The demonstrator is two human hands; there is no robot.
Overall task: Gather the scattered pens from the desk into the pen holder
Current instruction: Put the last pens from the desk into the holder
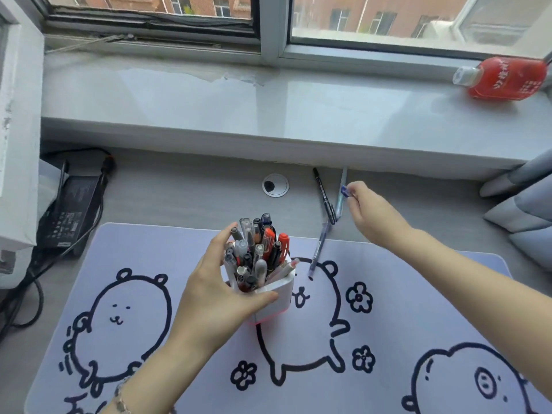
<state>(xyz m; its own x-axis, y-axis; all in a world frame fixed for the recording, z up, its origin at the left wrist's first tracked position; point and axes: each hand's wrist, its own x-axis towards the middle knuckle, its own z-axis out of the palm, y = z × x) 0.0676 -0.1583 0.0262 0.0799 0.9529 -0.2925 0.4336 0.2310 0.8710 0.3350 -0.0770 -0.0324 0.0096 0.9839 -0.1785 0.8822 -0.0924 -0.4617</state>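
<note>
A white pen holder (279,291) crammed with several pens stands on the lilac desk mat (388,309). My left hand (215,288) grips the holder around its left and front sides. My right hand (370,213) reaches to the back of the desk and pinches the blue end of a pale clear pen (341,195) that lies on the desk. A black marker (324,195) lies just left of that pen. A blue pen (318,251) rests across the mat's far edge, right of the holder.
A grey window sill (268,109) overhangs the desk's back edge, with a red bottle (504,79) lying on it at right. A black power brick (71,210) and cables sit at left. A round cable grommet (275,185) is behind the holder. Grey cushions (525,210) crowd the right.
</note>
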